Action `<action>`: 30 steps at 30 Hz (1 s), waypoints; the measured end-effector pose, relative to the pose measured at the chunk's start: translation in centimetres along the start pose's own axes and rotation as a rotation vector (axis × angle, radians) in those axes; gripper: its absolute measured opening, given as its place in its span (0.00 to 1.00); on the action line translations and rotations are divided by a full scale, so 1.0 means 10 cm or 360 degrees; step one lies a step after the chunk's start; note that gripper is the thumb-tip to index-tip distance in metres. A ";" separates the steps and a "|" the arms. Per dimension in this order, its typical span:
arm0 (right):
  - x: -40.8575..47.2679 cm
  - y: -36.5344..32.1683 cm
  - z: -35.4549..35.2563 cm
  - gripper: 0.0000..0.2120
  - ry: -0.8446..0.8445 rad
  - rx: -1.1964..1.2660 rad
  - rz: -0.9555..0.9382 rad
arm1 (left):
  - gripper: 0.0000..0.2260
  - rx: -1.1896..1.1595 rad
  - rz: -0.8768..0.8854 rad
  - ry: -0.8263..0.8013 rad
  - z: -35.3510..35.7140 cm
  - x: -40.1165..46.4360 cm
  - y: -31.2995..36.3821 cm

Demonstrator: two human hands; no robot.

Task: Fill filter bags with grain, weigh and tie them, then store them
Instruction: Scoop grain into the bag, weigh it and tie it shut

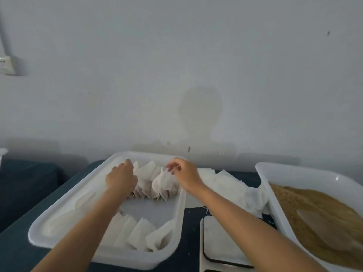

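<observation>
Now the right hand pinches the tied top of a filled bag in the white tray; the left hand rests, fingers relaxed, on the bag row beside it. Right of both hands lie empty bags, a scale and the grain tray.

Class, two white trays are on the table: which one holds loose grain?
The right-hand tray, filled with brown grain; the left tray holds only white filter bags.
</observation>
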State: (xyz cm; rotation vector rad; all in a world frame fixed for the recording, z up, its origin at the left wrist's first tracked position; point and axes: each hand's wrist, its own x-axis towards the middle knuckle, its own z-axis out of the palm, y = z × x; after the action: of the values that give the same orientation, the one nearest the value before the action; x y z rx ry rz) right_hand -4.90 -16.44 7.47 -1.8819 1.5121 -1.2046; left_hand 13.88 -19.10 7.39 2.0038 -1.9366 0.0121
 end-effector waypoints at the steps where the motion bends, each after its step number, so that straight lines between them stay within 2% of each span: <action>1: 0.01 0.12 -0.16 0.13 0.0149 -0.0045 0.0062 | 0.09 -0.0052 0.0046 -0.0004 0.00 0.01 0.10; 3: -0.02 0.40 -0.42 0.12 0.0346 -0.0242 0.0229 | 0.09 -0.0111 0.0130 0.0013 0.03 0.01 0.29; 5: -0.12 0.70 -0.59 0.11 0.0373 -0.0485 0.0410 | 0.09 -0.0126 0.0190 0.0013 0.09 -0.01 0.44; 9: -0.29 1.13 -0.68 0.11 0.0134 -0.0883 0.0689 | 0.08 -0.0093 0.0250 -0.0048 0.23 -0.06 0.58; 11: -0.34 1.22 -0.65 0.17 -0.0018 -0.1070 0.0814 | 0.07 -0.0088 0.0259 -0.0084 0.29 -0.07 0.60; 13: -0.38 1.26 -0.61 0.19 -0.0052 -0.1191 0.0827 | 0.05 -0.0090 0.0261 -0.0105 0.33 -0.09 0.60; 15: -0.39 1.29 -0.58 0.18 -0.0021 -0.1270 0.0770 | 0.05 -0.0096 0.0264 -0.0117 0.37 -0.11 0.59; 22: -0.34 1.32 -0.73 0.06 0.0025 -0.1159 0.0668 | 0.05 -0.0085 0.0251 -0.0155 0.39 -0.14 0.60; 25: -0.35 1.25 -0.86 0.08 0.0143 -0.1059 0.0649 | 0.04 -0.0133 0.0280 -0.0153 0.36 -0.17 0.67; 27: -0.34 1.14 -1.00 0.12 0.0301 -0.0861 0.0599 | 0.06 -0.0203 0.0314 -0.0147 0.34 -0.18 0.74; 30: -0.38 0.88 -1.33 0.16 0.0469 -0.0623 0.0436 | 0.07 -0.0463 0.0356 -0.0153 0.30 -0.23 0.94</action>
State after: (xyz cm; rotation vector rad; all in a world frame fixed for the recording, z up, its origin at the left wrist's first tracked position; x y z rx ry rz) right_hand -20.97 -13.17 6.27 -1.6933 2.2209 -1.1573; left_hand 3.96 -17.62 6.30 1.6228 -2.0757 -0.2974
